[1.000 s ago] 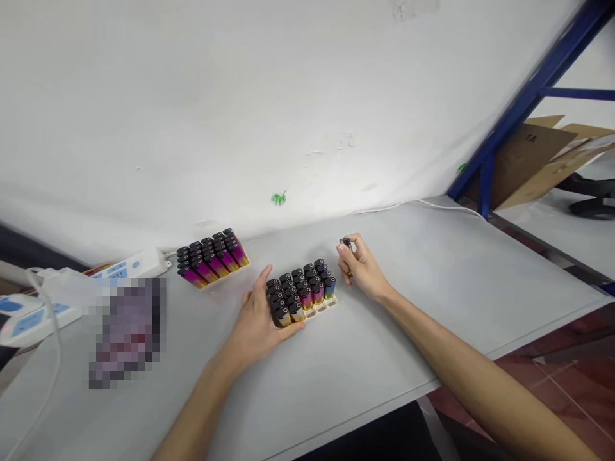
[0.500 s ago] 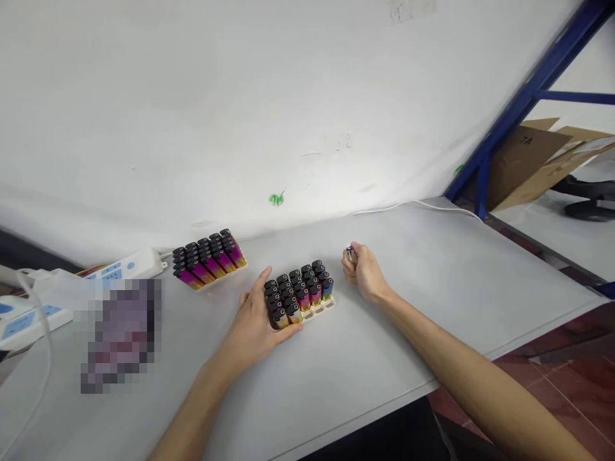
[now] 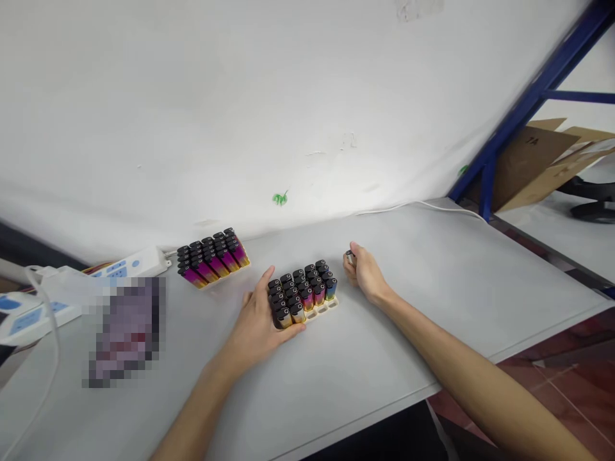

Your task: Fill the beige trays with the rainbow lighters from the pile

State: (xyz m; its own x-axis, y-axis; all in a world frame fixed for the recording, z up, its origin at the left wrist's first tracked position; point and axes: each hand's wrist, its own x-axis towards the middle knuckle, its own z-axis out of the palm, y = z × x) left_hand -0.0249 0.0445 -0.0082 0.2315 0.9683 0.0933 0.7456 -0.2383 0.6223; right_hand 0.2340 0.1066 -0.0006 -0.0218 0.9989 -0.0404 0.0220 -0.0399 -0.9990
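My left hand [image 3: 257, 318] clasps the left end of a pale tray [image 3: 331, 306], its thumb along the front and its fingers at the side and back. Upright in that tray stand several black-topped lighters [image 3: 307, 298] with gold, pink and blue bodies. A few front slots at the right show bare holes. Just right of the tray, my right hand [image 3: 364, 272] is closed round a single lighter [image 3: 350, 257], whose dark top pokes out by the thumb; the fingers hide most of its body.
A second tray of purple-and-gold lighters [image 3: 216, 262] stands near the wall at left. Power strips [image 3: 129, 264] with cables and a pixelated item [image 3: 127, 330] lie further left. A white cable [image 3: 423, 203] runs along the wall. Blue frame [image 3: 523, 105] and cardboard box [image 3: 538, 160] are at right.
The view has shifted slightly, so the scene sits a little further right. The lighter in my right hand has tilted a bit; my left hand stays on the tray.
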